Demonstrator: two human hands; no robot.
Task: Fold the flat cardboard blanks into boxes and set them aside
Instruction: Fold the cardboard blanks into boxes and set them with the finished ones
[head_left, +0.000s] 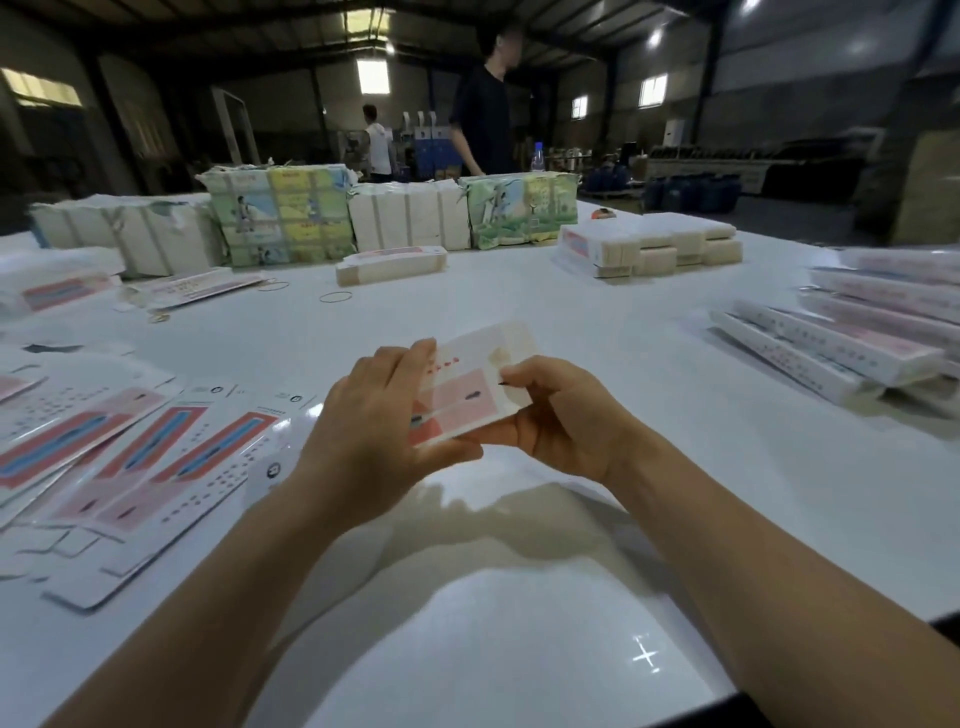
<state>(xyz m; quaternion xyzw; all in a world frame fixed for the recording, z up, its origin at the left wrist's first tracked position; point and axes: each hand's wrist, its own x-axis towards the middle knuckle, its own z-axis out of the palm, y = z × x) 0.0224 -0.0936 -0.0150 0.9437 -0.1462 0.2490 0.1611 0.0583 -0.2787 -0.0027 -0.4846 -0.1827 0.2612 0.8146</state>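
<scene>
at mid-frame my left hand (371, 410) and right hand (558, 415) both gripped one cardboard blank (462, 387), fingers curled round its ends.

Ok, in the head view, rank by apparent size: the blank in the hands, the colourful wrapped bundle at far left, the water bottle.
1. Colourful wrapped bundle, slightly largest though far off.
2. Blank, near the camera and partly covered by both hands, so close to the bundle.
3. Water bottle, clearly smallest.

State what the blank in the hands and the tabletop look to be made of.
Blank: thin printed card, apparently with a smooth coating; it bends between left hand and right hand. Table: glossy white surface, perhaps laminate or painted board; it mirrors the arms and ceiling lights.
</scene>
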